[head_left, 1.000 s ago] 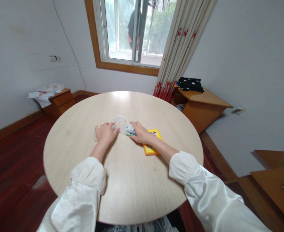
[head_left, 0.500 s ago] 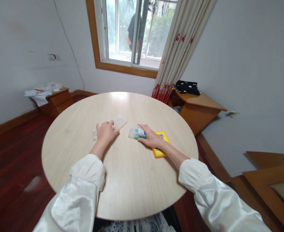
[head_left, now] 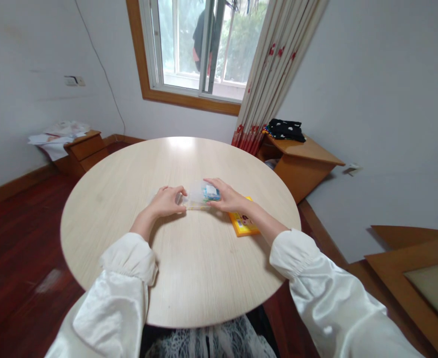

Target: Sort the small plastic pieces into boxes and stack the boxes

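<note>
Near the middle of the round table [head_left: 181, 278], my left hand [head_left: 166, 201] grips a clear plastic case [head_left: 193, 195] between thumb and fingers. From the other side, my right hand [head_left: 228, 197] is closed on a clear case with blue and white contents [head_left: 211, 192]. The two transparent pieces meet or overlap between my hands; the exact boundary cannot be made out. Partly under my right wrist lies a flat yellow packet or booklet [head_left: 244, 226] with printing on it.
A wooden cabinet [head_left: 308, 159] with folded black patterned cloth [head_left: 286, 130] stands beyond the table at right. Papers and white bags [head_left: 64, 134] top a small drawer unit [head_left: 88, 151] at left. A curtain [head_left: 269, 74] hangs beside the window.
My hands have come closer together, bringing the two clear pieces against each other. The left one was lying lower under my spread hand and is now gripped. The view has shifted slightly.
</note>
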### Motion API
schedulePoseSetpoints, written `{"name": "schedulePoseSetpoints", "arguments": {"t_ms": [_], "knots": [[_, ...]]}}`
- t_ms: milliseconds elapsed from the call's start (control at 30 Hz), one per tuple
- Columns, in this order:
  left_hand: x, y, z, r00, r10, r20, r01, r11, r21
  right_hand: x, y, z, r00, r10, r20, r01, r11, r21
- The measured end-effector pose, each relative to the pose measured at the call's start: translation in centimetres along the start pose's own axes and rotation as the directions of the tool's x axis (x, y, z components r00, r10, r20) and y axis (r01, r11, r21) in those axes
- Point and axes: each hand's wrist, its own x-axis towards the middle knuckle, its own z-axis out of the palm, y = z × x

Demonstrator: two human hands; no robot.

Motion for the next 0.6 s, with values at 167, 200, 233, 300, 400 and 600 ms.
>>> {"name": "schedulePoseSetpoints", "arguments": {"t_ms": [167, 200, 233, 300, 400, 600], "knots": [[-0.2, 0.5, -0.4, 1.0, -0.02, 0.003, 0.02, 0.996, -0.085, 1.3, 0.1, 0.8, 0.994, 0.002, 0.106, -0.005, 1.0, 0.026], [-0.3, 0.6, -0.5, 1.0, -0.024, 0.006, 0.024, 0.994, -0.104, 1.3, 0.1, 0.8, 0.994, 0.012, 0.113, -0.017, 0.999, 0.037], [-0.4, 0.8, -0.6, 1.0, -0.025, 0.009, 0.026, 0.993, -0.118, 1.3, 0.1, 0.9, 0.993, 0.029, 0.118, -0.035, 0.998, 0.048], [-0.5, 1.0, -0.6, 1.0, -0.018, 0.012, 0.019, 0.991, -0.136, 1.4, 0.0, 0.9, 0.988, 0.069, 0.136, -0.079, 0.994, 0.072], [-0.6, 1.3, -0.5, 1.0, -0.001, 0.012, 0.002, 0.989, -0.151, 1.5, -0.1, 1.0, 0.984, 0.098, 0.149, -0.114, 0.988, 0.103], [-0.5, 1.3, -0.2, 1.0, 0.007, -0.025, -0.011, 0.985, -0.174, 2.0, -0.3, 1.5, 0.988, 0.092, 0.125, -0.105, 0.99, 0.098]]}}
